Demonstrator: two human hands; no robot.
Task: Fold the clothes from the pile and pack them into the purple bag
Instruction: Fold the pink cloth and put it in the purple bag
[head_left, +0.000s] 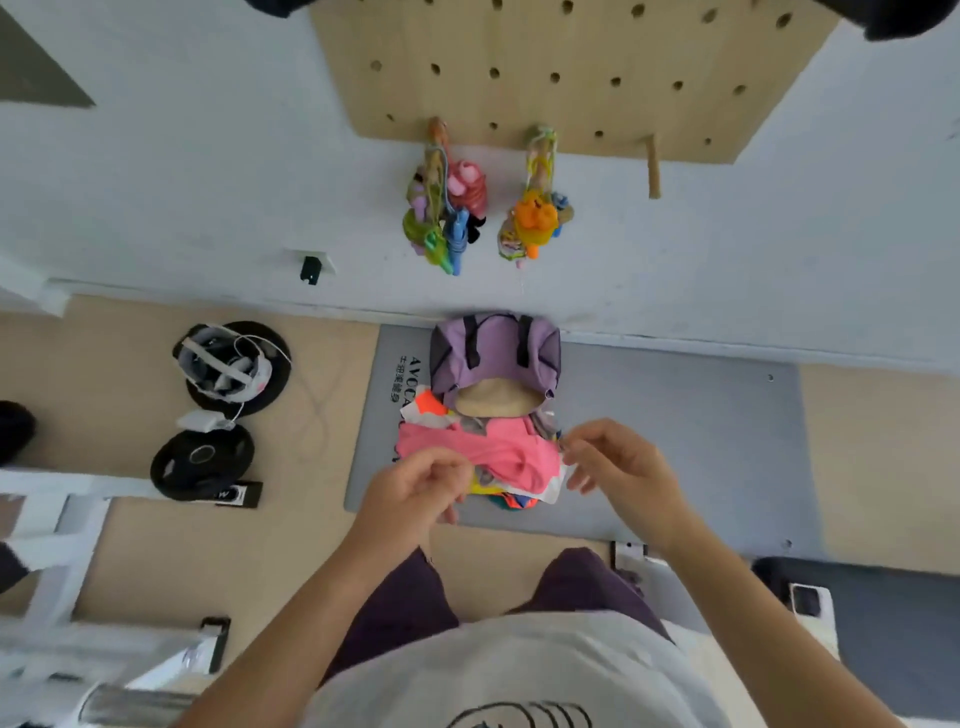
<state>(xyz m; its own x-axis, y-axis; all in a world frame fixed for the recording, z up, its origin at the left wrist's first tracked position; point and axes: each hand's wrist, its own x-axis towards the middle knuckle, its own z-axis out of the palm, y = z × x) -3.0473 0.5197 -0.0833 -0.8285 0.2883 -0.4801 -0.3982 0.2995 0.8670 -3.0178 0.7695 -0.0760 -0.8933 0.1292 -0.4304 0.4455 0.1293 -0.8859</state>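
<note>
Left hand (415, 486): nearest me on that side, fingers curled in, hovering at the near-left edge of the pile; it seems to pinch a bit of pink cloth, though blur keeps me from being sure.
Grey mat (675, 441): lies on the floor against the wall and carries both pile and bag.
Pile of clothes (483, 457): sits on the mat between my hands, a loose heap of mixed colours touching the bag's mouth at its far edge.
Pink garment (498, 449): lies on top of the pile, crumpled, draped across most of it.
Handling: I judge these light, soft and limp; they will sag and slide off one another, so nothing here needs force. Best hold is a pinch at two corners or a hem of the pink garment, lifting it clear so it hangs flat for folding.
Purple bag (493, 353): stands just beyond the pile, by the wall, mouth open toward me with pale lining showing, black straps (471, 351) over the top. Soft-sided, I think; its mouth may slump when I push folded things in.
Right hand (618, 460): at the pile's right edge, fingers loosely bent and spread, thumb and forefinger near each other, holding nothing I can see.
</note>
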